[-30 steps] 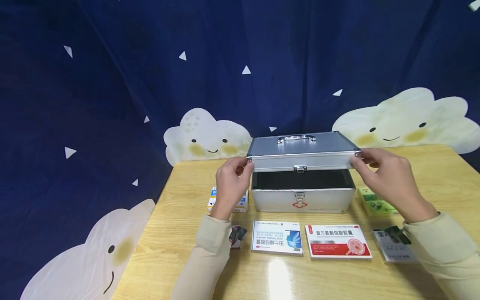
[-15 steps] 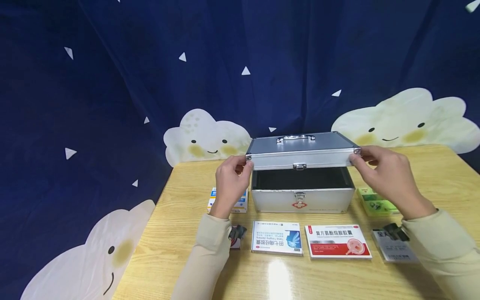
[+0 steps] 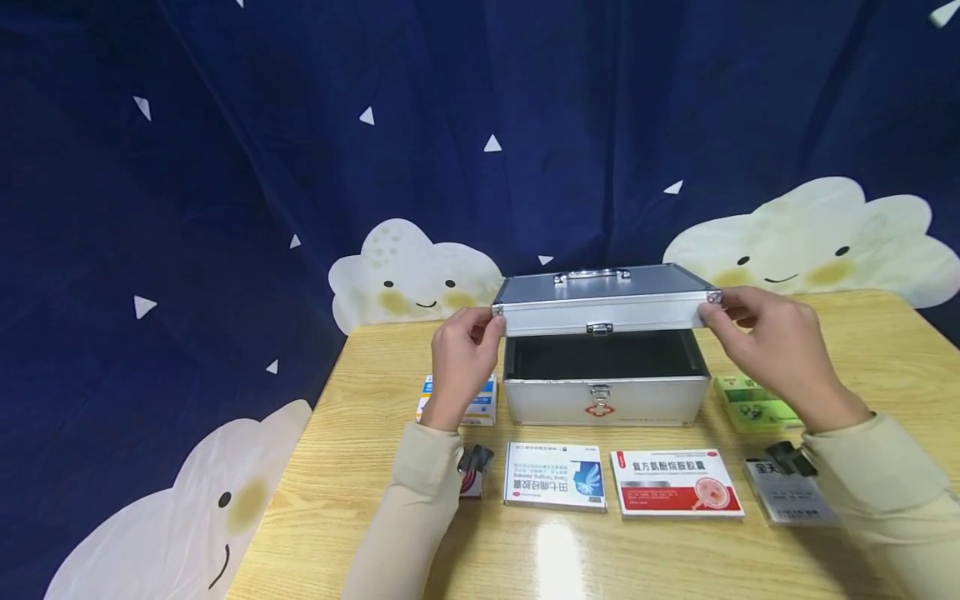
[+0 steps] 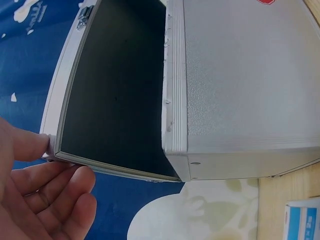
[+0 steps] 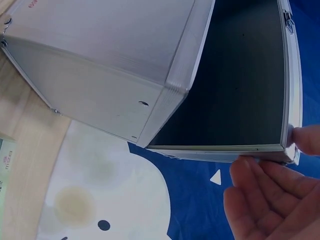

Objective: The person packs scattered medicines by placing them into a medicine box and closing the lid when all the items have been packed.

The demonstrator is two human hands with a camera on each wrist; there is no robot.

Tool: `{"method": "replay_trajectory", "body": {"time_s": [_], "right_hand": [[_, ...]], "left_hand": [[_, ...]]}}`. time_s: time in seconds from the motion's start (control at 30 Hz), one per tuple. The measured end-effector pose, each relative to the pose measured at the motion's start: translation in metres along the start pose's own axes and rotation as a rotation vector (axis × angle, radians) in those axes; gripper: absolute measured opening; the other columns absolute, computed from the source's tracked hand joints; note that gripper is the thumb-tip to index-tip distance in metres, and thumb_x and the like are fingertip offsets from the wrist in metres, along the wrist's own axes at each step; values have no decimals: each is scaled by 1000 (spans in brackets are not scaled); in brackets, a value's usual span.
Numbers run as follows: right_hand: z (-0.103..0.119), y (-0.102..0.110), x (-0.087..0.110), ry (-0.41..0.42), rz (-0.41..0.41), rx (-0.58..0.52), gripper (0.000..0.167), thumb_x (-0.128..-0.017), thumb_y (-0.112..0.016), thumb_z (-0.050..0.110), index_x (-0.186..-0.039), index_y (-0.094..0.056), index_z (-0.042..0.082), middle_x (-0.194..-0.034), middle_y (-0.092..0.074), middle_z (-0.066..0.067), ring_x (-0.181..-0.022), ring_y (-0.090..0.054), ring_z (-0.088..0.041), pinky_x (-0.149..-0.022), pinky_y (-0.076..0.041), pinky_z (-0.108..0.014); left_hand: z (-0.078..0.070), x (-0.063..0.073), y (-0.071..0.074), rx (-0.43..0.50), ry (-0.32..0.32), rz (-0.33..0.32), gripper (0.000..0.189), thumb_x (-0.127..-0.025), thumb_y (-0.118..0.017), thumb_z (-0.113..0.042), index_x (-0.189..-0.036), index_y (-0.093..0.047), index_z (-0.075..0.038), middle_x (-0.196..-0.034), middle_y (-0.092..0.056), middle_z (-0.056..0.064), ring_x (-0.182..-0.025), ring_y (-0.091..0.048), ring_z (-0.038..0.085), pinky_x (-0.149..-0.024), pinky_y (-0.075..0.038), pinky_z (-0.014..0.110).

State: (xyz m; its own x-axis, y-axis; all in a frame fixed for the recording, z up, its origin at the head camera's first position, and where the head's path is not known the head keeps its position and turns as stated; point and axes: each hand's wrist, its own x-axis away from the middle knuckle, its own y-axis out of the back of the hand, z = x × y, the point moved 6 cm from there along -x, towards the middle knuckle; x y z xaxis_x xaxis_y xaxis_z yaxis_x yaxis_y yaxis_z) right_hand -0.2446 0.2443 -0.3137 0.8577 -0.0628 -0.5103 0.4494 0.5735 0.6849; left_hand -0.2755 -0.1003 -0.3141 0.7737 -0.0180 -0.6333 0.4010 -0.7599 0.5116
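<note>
A silver aluminium first-aid case (image 3: 547, 404) with a red cross on its front stands on the table. Its lid (image 3: 540, 321), topped by a metal handle (image 3: 592, 274), is partly raised, and the dark inside shows below it. My left hand (image 3: 461, 362) pinches the lid's front left corner between thumb and fingers. At the front right corner, my right hand (image 3: 783, 354) grips the lid in the same way. Both wrist views show the thumb on the lid's front face and fingers against its side; the dark lining (image 4: 115, 95) is in sight.
Medicine boxes lie around the case on the wooden table (image 3: 300, 517): a blue-white one (image 3: 553, 475) and a red-white one (image 3: 678, 483) in front, a green one (image 3: 753, 407) to the right. Forearms partly cover others, including a grey one (image 3: 791, 500). A blue curtain (image 3: 420, 100) hangs behind.
The lid's front edge has risen slightly, and both hands have moved up a little with it. More of the case's dark inside shows. The medicine boxes have stayed in place.
</note>
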Motion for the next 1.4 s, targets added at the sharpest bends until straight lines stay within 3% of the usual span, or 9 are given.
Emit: {"method": "replay_trajectory", "body": {"time_s": [0.17, 0.47, 0.9, 1.4], "right_hand": [[0, 0, -3, -7, 2, 0, 41, -94, -64, 31, -112, -68, -6, -100, -71, -30, -85, -69, -44, -71, -47, -44], [-2, -1, -6, -41, 29, 17, 46, -96, -61, 35, -115, -66, -7, -102, -70, -31, -87, -67, -44, -73, -50, -50], [0, 1, -10, -43, 28, 27, 45, -95, -62, 33, -112, -66, -8, -97, -70, -31, -83, -68, -43, -65, -47, -38], [0, 2, -12, -48, 28, 11, 44, -96, -61, 35, -113, -67, -6, -99, -71, -30, -84, -68, -42, -67, -45, -36]], "left_hand": [[0, -2, 1, -1, 10, 5, 16, -92, -68, -18, -93, -76, -4, -81, -72, 8, -70, -65, 18, -67, -53, 28], [-1, -6, 1, -7, 8, 9, 18, -92, -67, -19, -95, -76, -4, -80, -72, 8, -70, -64, 18, -68, -52, 30], [-1, -10, 1, -7, 9, 8, 18, -93, -66, -19, -94, -76, -4, -81, -72, 8, -69, -63, 18, -67, -52, 30], [-2, -14, 1, -25, 32, 23, 19, -94, -64, -20, -95, -76, -4, -84, -72, 9, -73, -65, 20, -70, -53, 33]]}}
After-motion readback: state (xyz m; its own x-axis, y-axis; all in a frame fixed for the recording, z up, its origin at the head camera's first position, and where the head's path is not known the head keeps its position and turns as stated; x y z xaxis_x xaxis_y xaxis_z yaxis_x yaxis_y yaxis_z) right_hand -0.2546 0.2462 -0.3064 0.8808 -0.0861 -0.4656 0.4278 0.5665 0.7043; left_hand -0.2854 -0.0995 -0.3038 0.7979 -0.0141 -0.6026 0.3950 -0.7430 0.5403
